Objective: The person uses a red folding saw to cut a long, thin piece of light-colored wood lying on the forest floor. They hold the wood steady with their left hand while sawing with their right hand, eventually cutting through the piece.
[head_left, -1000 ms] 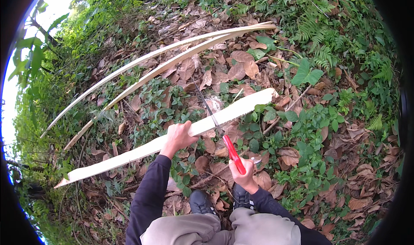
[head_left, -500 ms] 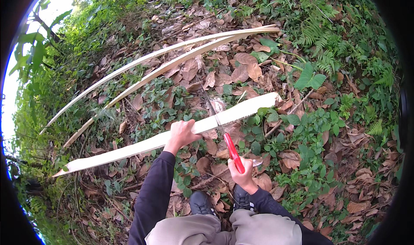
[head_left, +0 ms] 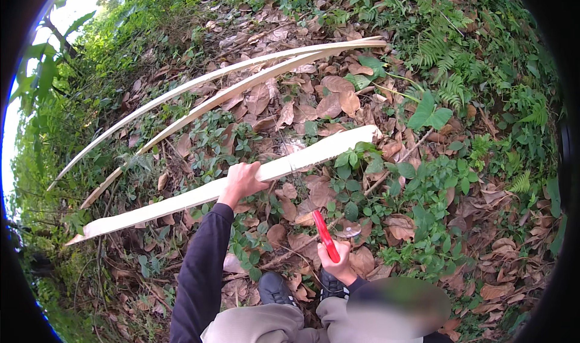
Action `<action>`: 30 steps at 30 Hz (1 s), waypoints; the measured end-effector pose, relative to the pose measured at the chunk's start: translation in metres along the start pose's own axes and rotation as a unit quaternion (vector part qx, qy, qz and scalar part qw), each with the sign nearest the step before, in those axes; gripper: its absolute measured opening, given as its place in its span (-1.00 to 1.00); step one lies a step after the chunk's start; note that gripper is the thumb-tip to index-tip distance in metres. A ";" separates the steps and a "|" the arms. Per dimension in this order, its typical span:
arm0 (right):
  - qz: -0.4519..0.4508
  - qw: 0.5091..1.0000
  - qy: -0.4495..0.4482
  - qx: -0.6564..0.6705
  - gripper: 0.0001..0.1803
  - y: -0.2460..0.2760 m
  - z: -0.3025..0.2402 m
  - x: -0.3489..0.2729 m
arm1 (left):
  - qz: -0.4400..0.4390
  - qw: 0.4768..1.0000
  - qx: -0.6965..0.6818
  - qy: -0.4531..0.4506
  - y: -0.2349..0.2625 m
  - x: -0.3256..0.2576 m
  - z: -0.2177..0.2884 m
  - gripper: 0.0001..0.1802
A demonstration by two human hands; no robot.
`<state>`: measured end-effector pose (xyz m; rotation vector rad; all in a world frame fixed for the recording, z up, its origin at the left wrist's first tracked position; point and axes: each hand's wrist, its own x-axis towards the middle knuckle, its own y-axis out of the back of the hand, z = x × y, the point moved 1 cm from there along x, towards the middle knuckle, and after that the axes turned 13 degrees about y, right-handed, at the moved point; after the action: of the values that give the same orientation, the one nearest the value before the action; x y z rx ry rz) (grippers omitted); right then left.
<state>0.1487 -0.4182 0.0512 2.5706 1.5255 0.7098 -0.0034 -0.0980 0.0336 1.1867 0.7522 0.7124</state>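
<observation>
A long pale wooden plank (head_left: 320, 151) lies slantwise over the leaves and low plants, its right end farther from me. My left hand (head_left: 241, 183) is closed over the plank near its middle and presses on it. In my right hand (head_left: 336, 259) is the red handle of a handsaw (head_left: 325, 234), with my fingers wrapped round it. The handle is on the near side of the plank and points up toward it. Its thin blade hardly shows against the leaves, so I cannot tell whether it touches the wood.
Two long, thin wooden strips (head_left: 211, 104) lie beyond the plank, meeting at their right ends. Dry brown leaves (head_left: 338, 95) and green plants (head_left: 435, 180) cover the ground. My shoes (head_left: 275, 288) are close below the saw. A blurred oval (head_left: 399, 307) hides part of my right leg and forearm.
My right hand has drawn the saw back toward me, away from the plank; its blade showed across the wood before. My left hand stays on the plank. The whole view has shifted slightly.
</observation>
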 end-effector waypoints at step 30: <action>0.048 0.994 -0.095 0.017 -0.76 -0.027 0.012 0.065 | -0.038 0.998 -0.016 0.040 -0.006 0.009 0.010 -0.49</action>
<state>0.1580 -0.3478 0.0556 2.6620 1.3770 0.4364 0.0103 -0.0973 0.0289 1.0999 0.8469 0.7091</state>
